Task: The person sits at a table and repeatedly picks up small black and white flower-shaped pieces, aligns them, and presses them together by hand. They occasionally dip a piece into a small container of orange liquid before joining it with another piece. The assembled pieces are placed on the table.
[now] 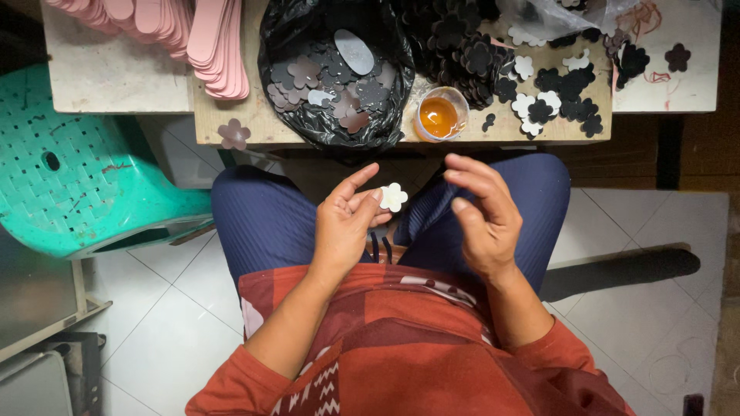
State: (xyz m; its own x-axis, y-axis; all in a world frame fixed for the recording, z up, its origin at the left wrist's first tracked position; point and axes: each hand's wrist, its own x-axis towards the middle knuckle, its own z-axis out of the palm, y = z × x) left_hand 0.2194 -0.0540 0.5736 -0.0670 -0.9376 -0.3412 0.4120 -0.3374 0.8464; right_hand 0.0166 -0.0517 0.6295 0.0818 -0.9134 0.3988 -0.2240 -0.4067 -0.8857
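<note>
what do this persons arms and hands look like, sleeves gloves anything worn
Both hands are bare: no gloves, rings, watch or bracelets show on the left hand or the right hand. The forearms are uncovered. Rust-orange sleeves are pushed up near the elbows, matching a top with a white zigzag pattern.

Two hands were seen, the left hand (344, 223) and the right hand (479, 212). One white flower cut-out (393, 197) was held. One cup of orange glue (441, 114) and one black bag (331, 69) were counted on the tabletop (231, 115). The dark flower pieces (470, 54) and the pink strips (193, 31) were too many to be counted. One green stool (85, 169) was seen.
</note>
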